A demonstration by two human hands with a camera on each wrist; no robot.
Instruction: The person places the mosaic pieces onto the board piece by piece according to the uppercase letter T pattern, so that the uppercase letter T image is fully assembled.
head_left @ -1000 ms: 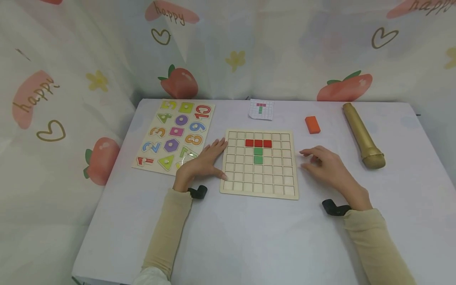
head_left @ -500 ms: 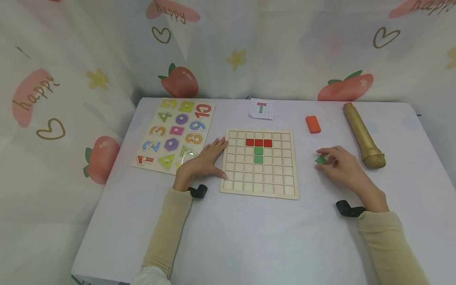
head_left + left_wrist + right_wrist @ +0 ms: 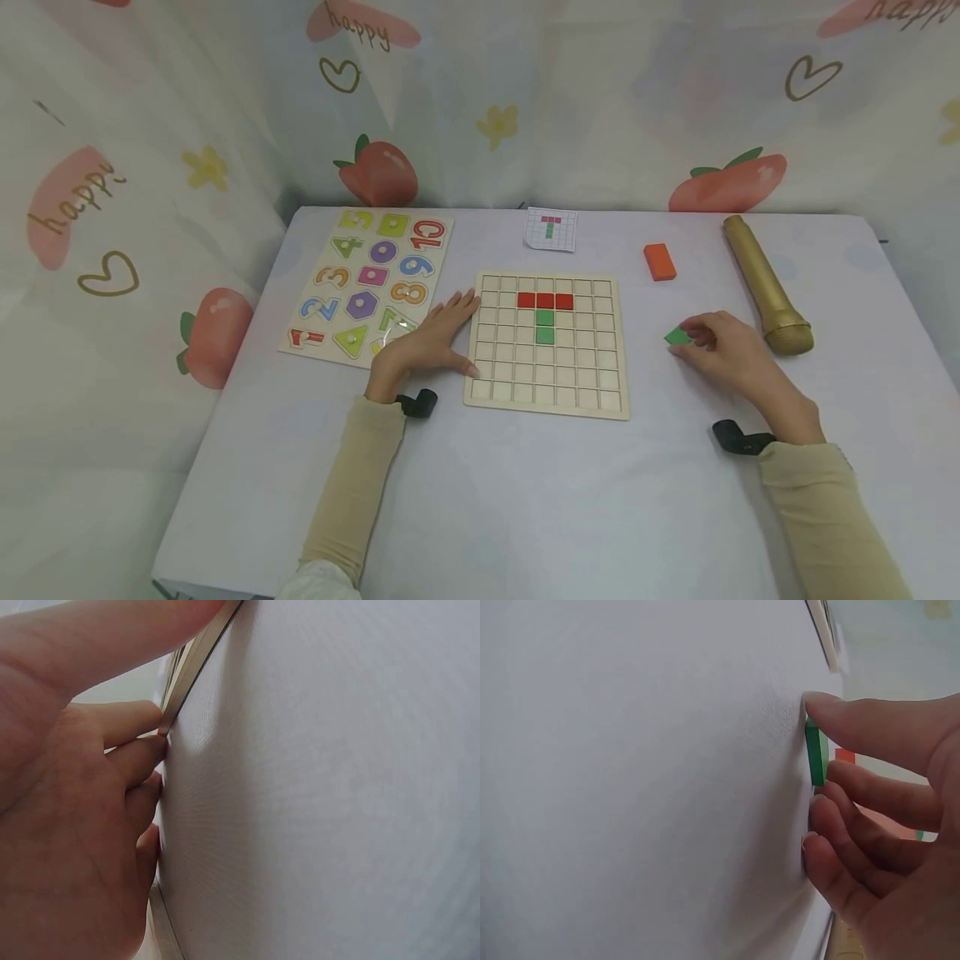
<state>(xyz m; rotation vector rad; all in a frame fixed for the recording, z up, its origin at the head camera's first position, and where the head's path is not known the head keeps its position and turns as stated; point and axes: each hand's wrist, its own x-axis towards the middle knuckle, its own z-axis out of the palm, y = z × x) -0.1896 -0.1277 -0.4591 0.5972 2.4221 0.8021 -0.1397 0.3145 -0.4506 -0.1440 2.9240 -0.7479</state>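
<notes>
My right hand [image 3: 723,354] is low over the table to the right of the grid board, with thumb and forefinger pinching a small green square tile [image 3: 677,336]. Up close in the right wrist view, the tile [image 3: 815,754] is at the table surface between those fingertips, and the other fingers are curled behind. The wooden grid board [image 3: 506,396] carries red tiles [image 3: 545,301] in a row, with two green tiles [image 3: 544,326] below their middle. My left hand [image 3: 431,337] rests with spread fingers against the board's left edge; its thumb touches the edge too.
A number-and-shape puzzle board [image 3: 341,287] lies on the left, partly under my left wrist. Behind the grid board is a paper card [image 3: 551,230] with a T-shaped pattern. An orange block [image 3: 660,262] and a gold microphone-shaped object [image 3: 767,287] lie at the right.
My right hand has drawn back to the right, away from the board, and its fingertips have come to the green tile, which was hidden at first. The left hand stays still.
</notes>
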